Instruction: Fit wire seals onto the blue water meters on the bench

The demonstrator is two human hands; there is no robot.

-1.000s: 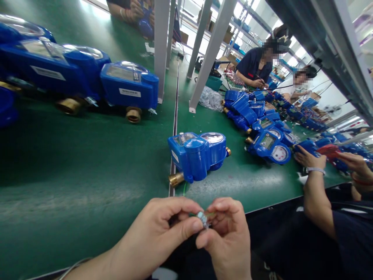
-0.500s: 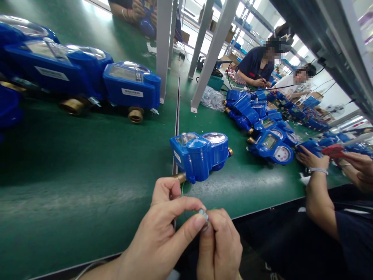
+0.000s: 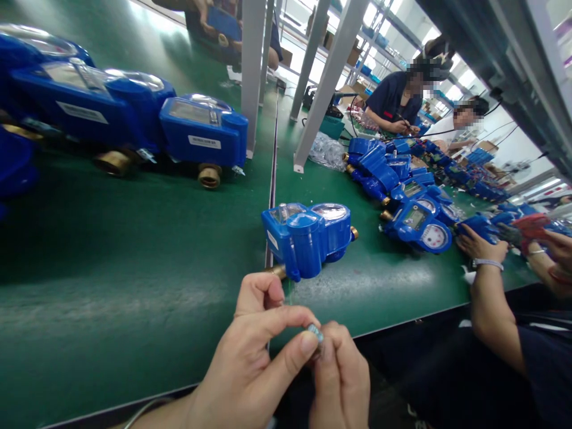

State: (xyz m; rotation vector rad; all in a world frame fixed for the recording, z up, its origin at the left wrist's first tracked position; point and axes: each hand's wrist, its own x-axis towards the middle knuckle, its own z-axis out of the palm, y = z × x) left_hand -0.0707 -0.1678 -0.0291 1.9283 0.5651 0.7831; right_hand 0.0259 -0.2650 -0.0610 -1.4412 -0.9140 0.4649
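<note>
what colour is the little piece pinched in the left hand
The little piece is pale blue-green, best seen in the head view, the only one.

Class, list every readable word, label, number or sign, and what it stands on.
Nothing is readable.
White label, on the meter beside the post: too small.
Leftmost label, on another meter: blurred.
Third label, on the nearest meter: too small.
Round dial, on a right-hand meter: markings too small.
Red shirt mark: blurred.
Held piece: none seen.

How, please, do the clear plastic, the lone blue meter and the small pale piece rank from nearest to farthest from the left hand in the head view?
1. Small pale piece: in the left hand.
2. Lone blue meter: just ahead.
3. Clear plastic: farther back, rightward.
</note>
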